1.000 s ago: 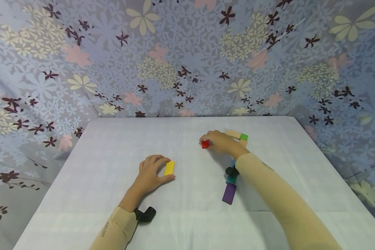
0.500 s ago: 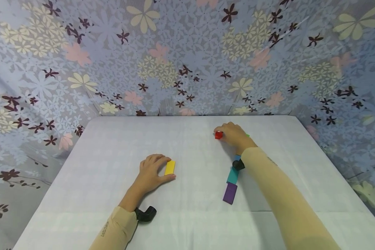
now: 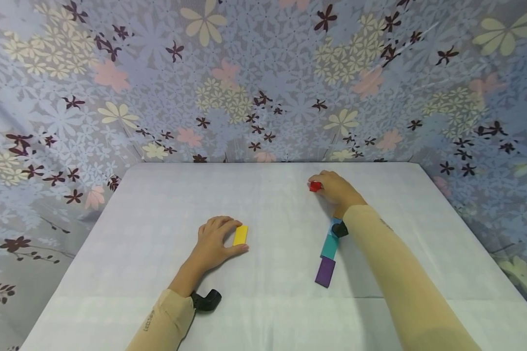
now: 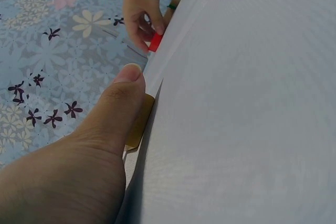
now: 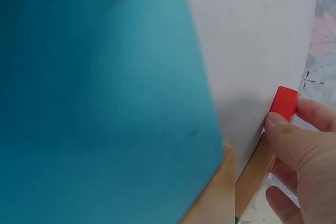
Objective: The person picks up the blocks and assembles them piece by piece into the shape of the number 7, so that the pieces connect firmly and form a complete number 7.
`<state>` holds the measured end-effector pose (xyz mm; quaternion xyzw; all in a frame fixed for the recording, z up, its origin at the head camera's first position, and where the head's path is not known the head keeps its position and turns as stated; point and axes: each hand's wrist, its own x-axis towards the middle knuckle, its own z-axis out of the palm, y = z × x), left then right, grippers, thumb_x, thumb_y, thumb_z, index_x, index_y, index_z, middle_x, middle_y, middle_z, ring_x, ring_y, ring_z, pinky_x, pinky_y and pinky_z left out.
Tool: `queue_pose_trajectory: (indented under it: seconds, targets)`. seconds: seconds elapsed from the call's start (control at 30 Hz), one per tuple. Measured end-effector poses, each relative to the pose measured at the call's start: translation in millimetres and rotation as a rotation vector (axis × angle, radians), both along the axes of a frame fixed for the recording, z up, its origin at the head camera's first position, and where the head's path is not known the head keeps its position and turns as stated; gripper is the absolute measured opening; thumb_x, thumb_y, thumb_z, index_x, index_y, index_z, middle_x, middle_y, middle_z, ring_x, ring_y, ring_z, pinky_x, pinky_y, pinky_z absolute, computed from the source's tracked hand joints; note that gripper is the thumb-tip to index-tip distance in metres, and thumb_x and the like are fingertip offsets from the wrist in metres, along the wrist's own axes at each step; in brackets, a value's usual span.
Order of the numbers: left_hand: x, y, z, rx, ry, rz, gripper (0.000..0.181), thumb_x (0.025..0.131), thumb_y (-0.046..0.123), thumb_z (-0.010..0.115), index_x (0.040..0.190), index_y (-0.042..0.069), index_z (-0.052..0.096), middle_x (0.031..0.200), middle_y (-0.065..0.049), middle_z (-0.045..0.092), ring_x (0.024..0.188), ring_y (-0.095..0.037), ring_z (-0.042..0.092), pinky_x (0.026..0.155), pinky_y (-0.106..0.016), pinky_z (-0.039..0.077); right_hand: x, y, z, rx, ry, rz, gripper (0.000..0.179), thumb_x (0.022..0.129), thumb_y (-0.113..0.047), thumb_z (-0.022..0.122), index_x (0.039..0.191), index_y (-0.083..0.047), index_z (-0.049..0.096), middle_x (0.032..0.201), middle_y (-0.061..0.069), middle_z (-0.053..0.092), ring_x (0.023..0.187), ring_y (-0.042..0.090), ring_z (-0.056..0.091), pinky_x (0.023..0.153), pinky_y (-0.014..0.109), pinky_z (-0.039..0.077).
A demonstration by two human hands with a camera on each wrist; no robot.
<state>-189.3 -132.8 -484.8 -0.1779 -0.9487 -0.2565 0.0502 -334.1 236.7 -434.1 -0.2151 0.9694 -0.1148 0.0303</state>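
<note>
My right hand (image 3: pixel 338 189) pinches a small red block (image 3: pixel 315 186) between thumb and fingers toward the back right of the table. In the right wrist view the red block (image 5: pixel 285 100) sits in line against the end of a plain wooden block (image 5: pixel 253 174). My left hand (image 3: pixel 214 244) holds a flat yellow block (image 3: pixel 240 235) on the tabletop, index finger at its far end and thumb at its near end. The left wrist view shows the thumb over the yellow block's (image 4: pixel 140 123) side. The head view hides the wooden block behind my right hand.
A row of blocks runs under my right forearm: a blue block (image 3: pixel 334 224), a teal block (image 3: pixel 329 246) and a purple block (image 3: pixel 325 272). A blue surface (image 5: pixel 105 93) fills much of the right wrist view. The white tablecloth (image 3: pixel 272 292) meets a floral curtain (image 3: pixel 263 83) behind.
My right hand has carried the red block right and farther back, now covering the wooden and green blocks seen earlier. My left hand has stayed at the yellow block.
</note>
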Motion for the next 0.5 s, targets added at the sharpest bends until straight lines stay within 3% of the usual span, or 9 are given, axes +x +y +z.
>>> queue_pose_trajectory:
  seconds: [0.5]
  targets:
    - [-0.1,-0.2,-0.3,0.006,0.000,-0.005,0.064,0.080,0.059,0.075,0.132,0.026,0.060,0.139,-0.004,0.053,0.136,-0.028,0.041,0.109,-0.060,0.027,-1.5,-2.7,3.7,0.003,-0.075,-0.062,0.042,0.095,-0.004,0.063,0.137,-0.008,0.057,0.131,0.022,0.055,0.126,0.040,0.051,0.112,0.053,0.039]
